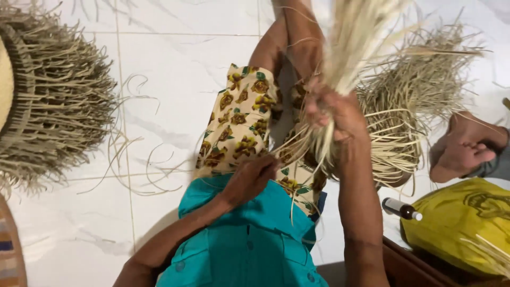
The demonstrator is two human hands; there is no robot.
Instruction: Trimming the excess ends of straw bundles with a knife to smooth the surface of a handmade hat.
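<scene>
a bundle of pale straw strands (350,48) stands up over the person's lap, fanning wide at the top and pinched narrow at the bottom. the right hand (332,114) is closed tight around that narrow part, fingers wrapped on the strands, with loose ends spilling out below the fist. the left hand (249,178) sits lower, over the patterned cloth (239,127) on the thigh, its fingers drawn together on a few thin strands that run up toward the bundle (how firmly they pinch is hard to tell). below the hands is a teal shirt (244,244). just behind the right hand, on the white tiled floor (175,58), lies a half-woven straw piece (404,117) with many untrimmed ends sticking out. a second, larger woven straw piece (53,101) rests well apart at the left edge, with stray strands (133,154) curling on the tiles beside it. at the right, another person's foot (465,146) rests near a yellow bag (462,223), and a small dark bottle (401,208) lies just beside that bag.
</scene>
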